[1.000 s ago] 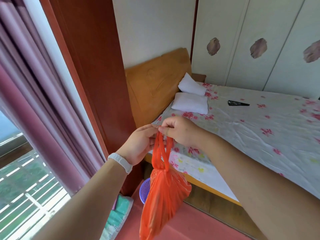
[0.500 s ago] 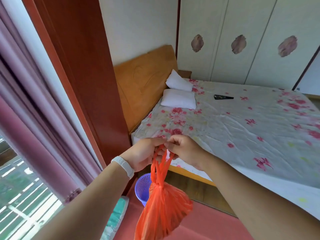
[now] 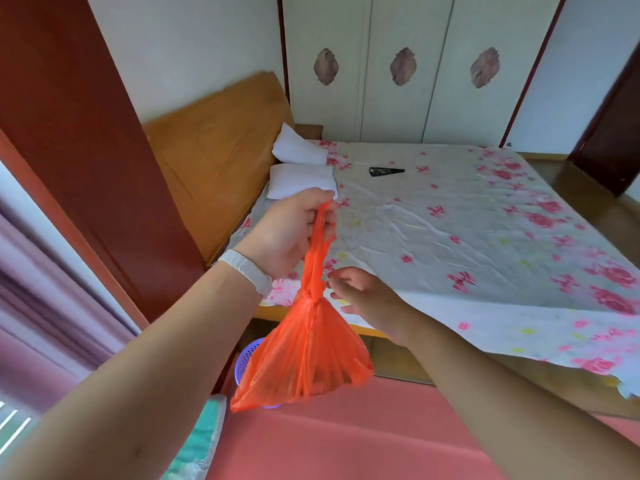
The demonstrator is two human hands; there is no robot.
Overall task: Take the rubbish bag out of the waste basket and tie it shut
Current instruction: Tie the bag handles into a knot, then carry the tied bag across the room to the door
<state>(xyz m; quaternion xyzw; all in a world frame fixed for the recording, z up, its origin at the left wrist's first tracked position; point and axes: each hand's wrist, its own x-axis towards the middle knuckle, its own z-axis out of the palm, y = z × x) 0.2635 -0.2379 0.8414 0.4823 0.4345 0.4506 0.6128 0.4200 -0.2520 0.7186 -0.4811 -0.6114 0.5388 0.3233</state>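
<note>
An orange plastic rubbish bag (image 3: 306,358) hangs in the air in front of the bed, its neck gathered at a knot with two long handles running upward. My left hand (image 3: 289,232), with a white wristband, is shut on the tops of those handles and holds the bag up. My right hand (image 3: 363,292) hovers just right of the knot, fingers loosely curled and apart, holding nothing. Behind and below the bag stands the purple waste basket (image 3: 247,358), mostly hidden by the bag.
A bed with a floral sheet (image 3: 467,237) and two white pillows (image 3: 301,176) fills the right. A dark object (image 3: 386,171) lies on it. A red-brown wooden panel (image 3: 86,150) and curtains stand at the left. A green folded cloth (image 3: 204,441) lies on the red floor.
My right hand has let go of the handles and dropped beside the knot. My left hand now holds the bag alone, raised higher. The camera has turned right.
</note>
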